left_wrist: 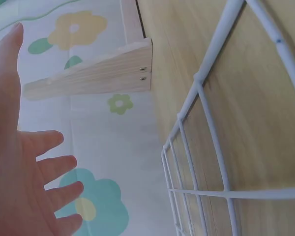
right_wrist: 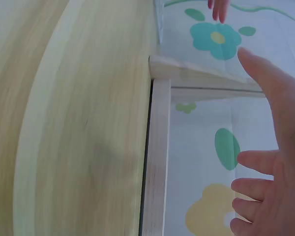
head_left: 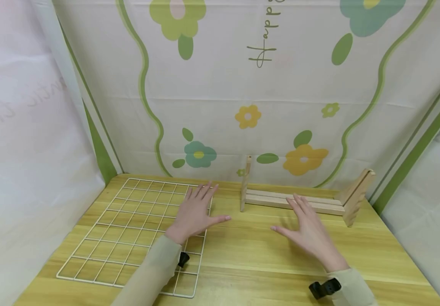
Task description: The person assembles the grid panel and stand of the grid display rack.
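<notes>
A white wire grid panel lies flat on the left of the wooden table. My left hand hovers over the panel's right edge, fingers extended and thumb out to the side. In the left wrist view that hand holds nothing, and the panel's bars are apart from it. Toward the back right stands a wooden rack with two upright ends joined by slats. My right hand is in front of the rack, fingers spread and nothing in it; the right wrist view shows the hand apart from the rack's slat.
The wooden table ends at the back against a white cloth printed with flowers. More white cloth hangs along the left and right sides. A dark device is strapped at each wrist.
</notes>
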